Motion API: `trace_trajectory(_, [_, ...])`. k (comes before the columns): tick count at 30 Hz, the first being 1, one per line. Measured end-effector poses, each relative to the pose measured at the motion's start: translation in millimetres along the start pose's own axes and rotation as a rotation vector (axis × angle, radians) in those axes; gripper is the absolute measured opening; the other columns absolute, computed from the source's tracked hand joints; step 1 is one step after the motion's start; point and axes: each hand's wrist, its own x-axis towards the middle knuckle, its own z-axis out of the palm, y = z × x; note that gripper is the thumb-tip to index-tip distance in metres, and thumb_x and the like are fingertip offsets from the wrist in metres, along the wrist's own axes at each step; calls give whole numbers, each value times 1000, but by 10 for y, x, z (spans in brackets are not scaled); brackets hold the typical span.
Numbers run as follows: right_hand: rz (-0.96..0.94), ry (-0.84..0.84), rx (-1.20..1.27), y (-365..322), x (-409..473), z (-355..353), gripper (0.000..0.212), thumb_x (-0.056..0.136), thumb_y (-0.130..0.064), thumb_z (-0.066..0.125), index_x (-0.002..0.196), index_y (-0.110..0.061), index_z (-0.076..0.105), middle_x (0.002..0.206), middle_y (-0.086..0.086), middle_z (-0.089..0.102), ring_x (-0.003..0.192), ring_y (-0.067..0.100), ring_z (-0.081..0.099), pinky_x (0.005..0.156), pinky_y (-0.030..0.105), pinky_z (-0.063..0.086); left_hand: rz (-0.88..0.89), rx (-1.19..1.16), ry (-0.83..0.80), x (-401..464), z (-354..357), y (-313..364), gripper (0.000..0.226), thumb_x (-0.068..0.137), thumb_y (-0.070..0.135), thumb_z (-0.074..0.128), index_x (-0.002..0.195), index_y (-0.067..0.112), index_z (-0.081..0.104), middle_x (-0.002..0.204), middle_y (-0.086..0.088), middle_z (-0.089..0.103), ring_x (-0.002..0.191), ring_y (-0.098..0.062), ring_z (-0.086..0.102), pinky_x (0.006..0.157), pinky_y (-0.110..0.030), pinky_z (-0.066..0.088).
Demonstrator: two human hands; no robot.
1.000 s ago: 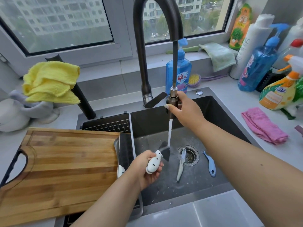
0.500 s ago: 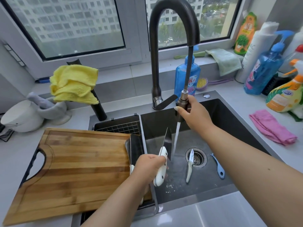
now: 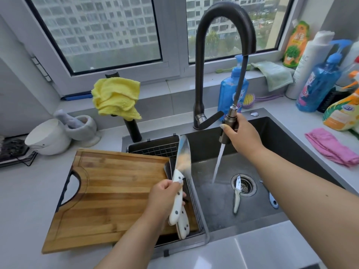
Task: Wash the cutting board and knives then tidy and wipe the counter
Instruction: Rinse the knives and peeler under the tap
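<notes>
— What have we got nearest us?

— Our left hand (image 3: 165, 199), fingers (image 3: 179, 182) curled round the white handle of a big knife (image 3: 181, 167), blade tilted up and away over the drain rack (image 3: 155, 147) — clear of the water, probably so we can set it down to drip. Another white-handled knife (image 3: 183, 224) lies in the rack just below.

— And the cutting board (image 3: 108, 191)?

— On the counter (image 3: 23, 200) to the left, its right edge over the rack, close by for its turn.

— Further out?

— A small knife (image 3: 237, 197) lies in the sink (image 3: 281, 138) by the drain. Beyond it our right hand (image 3: 240, 134) grips the pulled-out spray head (image 3: 229, 123) — water running, aimed into the basin. A pink cloth (image 3: 330, 146) waits on the right.
</notes>
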Motion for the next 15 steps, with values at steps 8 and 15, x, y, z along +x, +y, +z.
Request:
trace_trajectory(8, [15, 21, -26, -40, -85, -7, 42, 94, -36, 57, 131, -20, 45, 107, -5, 54, 92, 15, 52, 72, 26, 40, -12, 210, 129, 227, -175, -347, 29, 85, 26, 64, 60, 13, 56, 48, 3, 45, 45, -14, 40, 54, -26, 35])
trace_trajectory(15, [8, 17, -25, -21, -75, -42, 45, 94, -37, 58, 133, -21, 43, 107, -6, 54, 92, 14, 54, 76, 27, 47, 13, 341, 208, 374, -33, -390, 29, 83, 33, 68, 70, 9, 62, 61, -1, 59, 58, -19, 53, 59, -28, 41])
